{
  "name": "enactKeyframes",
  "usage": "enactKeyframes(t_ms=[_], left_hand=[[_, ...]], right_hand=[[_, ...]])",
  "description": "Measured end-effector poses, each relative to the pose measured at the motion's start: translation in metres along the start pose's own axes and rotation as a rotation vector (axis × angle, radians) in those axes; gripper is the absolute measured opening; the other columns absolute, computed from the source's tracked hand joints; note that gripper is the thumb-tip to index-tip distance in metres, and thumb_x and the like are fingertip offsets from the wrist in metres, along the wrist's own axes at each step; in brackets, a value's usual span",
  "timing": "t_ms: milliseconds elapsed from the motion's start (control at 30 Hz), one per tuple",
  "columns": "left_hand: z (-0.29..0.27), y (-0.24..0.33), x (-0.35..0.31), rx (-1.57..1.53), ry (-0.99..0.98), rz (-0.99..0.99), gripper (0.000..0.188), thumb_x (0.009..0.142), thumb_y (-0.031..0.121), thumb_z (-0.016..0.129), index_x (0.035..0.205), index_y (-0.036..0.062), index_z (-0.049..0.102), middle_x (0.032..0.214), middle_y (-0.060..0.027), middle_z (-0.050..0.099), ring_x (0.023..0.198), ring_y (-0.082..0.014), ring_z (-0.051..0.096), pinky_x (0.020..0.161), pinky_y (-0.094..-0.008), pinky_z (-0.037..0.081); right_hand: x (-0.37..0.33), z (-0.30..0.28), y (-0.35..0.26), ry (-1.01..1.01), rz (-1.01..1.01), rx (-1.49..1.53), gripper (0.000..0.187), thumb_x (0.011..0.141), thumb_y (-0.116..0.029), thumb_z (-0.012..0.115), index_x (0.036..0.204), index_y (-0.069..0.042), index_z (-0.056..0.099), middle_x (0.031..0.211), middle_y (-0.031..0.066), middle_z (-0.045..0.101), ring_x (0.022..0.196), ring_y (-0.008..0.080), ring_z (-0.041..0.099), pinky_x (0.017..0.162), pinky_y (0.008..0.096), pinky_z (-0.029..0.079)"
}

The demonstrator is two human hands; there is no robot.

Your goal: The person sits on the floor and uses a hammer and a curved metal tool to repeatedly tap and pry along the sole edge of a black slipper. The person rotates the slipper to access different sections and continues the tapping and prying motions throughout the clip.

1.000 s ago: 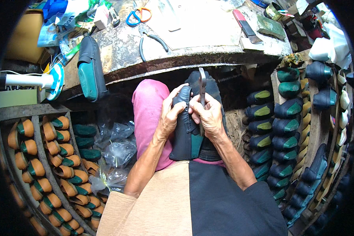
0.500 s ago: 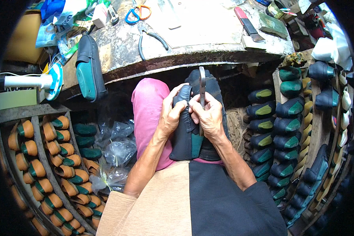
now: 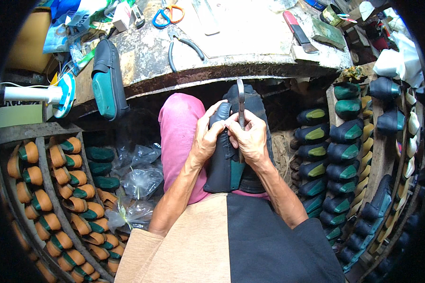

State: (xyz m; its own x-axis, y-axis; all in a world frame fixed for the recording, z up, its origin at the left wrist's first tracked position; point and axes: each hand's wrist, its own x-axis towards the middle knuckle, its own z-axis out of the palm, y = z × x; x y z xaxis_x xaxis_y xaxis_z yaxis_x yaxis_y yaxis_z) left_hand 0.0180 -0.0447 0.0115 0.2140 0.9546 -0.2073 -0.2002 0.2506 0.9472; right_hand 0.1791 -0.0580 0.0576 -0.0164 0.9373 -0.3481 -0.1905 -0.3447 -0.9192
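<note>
Pale and scuffed, the worktop (image 3: 141, 54) spans the far side. Below it, a wooden left rack (image 3: 21, 134) carries rows of tan-and-green shoes, and a right rack (image 3: 381, 146) carries mostly dark ones. One pink trouser leg (image 3: 179, 137) is raised on the left. Against it, in the lap, lies the black shoe (image 3: 216, 167), toe pointing toward the worktop; a loose shoe (image 3: 109, 80) with a green insole lies at the worktop's left edge.

Of the hands, the left hand (image 3: 204, 141) is curled around the toe end, thumb on the gathered seam. The right hand (image 3: 251, 137) has a dark metal tool (image 3: 241, 96) tucked upright in it, while its thumb and forefinger press together at that seam; whatever they pinch is too small to tell.

Over the last second the right fingertips have crept closer to the left thumb and the tool has shifted slightly left, while the grip on the toe has stayed. That suggests close work on one stretch of seam, with the shoe kept steady.
</note>
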Motion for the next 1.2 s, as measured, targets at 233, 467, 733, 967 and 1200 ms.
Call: enactKeyframes(t_ms=[233, 467, 733, 967, 1200], left_hand=[[-0.001, -0.003, -0.001, -0.111, -0.015, 0.039, 0.071, 0.1, 0.026, 0.057, 0.165, -0.0032, 0.055, 0.145, -0.0142, 0.072, 0.131, -0.0218, 0.069, 0.119, -0.0362, 0.05], [-0.002, -0.004, -0.001, 0.064, 0.032, 0.086, 0.061, 0.102, 0.024, 0.06, 0.158, -0.0017, 0.061, 0.143, -0.0146, 0.073, 0.132, -0.0234, 0.067, 0.119, -0.0375, 0.049], [-0.001, -0.01, 0.002, 0.09, 0.014, 0.099, 0.061, 0.103, 0.022, 0.059, 0.159, -0.0019, 0.061, 0.142, -0.0121, 0.073, 0.131, -0.0217, 0.066, 0.119, -0.037, 0.049], [0.0, -0.011, -0.005, -0.015, 0.03, 0.048, 0.059, 0.104, 0.019, 0.058, 0.158, -0.0037, 0.06, 0.144, -0.0155, 0.072, 0.136, -0.0255, 0.065, 0.124, -0.0384, 0.046], [0.0, -0.013, -0.008, 0.025, 0.001, 0.074, 0.063, 0.105, 0.02, 0.056, 0.164, -0.0036, 0.054, 0.157, -0.0157, 0.064, 0.146, -0.0261, 0.059, 0.129, -0.0378, 0.04]], right_hand=[[-0.008, -0.02, -0.015, -0.135, 0.151, 0.099, 0.018, 0.107, -0.016, 0.077, 0.113, 0.0, 0.072, 0.092, 0.0048, 0.073, 0.06, 0.0089, 0.061, 0.052, 0.0244, 0.044], [-0.077, -0.019, -0.058, -0.242, 0.076, -0.313, 0.018, 0.121, -0.016, 0.053, 0.125, 0.001, 0.058, 0.078, 0.0095, 0.07, 0.06, 0.0165, 0.071, 0.056, 0.0328, 0.057], [-0.052, 0.011, -0.084, -0.222, 0.248, -0.651, 0.014, 0.12, -0.012, 0.052, 0.122, 0.001, 0.058, 0.077, 0.0075, 0.068, 0.055, 0.0135, 0.065, 0.051, 0.031, 0.051], [-0.076, 0.013, -0.085, -0.133, -0.179, -0.422, 0.016, 0.114, -0.003, 0.056, 0.127, 0.005, 0.058, 0.073, 0.0093, 0.066, 0.057, 0.0195, 0.065, 0.056, 0.035, 0.053], [-0.065, 0.002, -0.073, -0.205, -0.158, -0.598, 0.016, 0.115, -0.007, 0.056, 0.126, 0.004, 0.061, 0.069, 0.0057, 0.063, 0.056, 0.0164, 0.064, 0.053, 0.0358, 0.05]])
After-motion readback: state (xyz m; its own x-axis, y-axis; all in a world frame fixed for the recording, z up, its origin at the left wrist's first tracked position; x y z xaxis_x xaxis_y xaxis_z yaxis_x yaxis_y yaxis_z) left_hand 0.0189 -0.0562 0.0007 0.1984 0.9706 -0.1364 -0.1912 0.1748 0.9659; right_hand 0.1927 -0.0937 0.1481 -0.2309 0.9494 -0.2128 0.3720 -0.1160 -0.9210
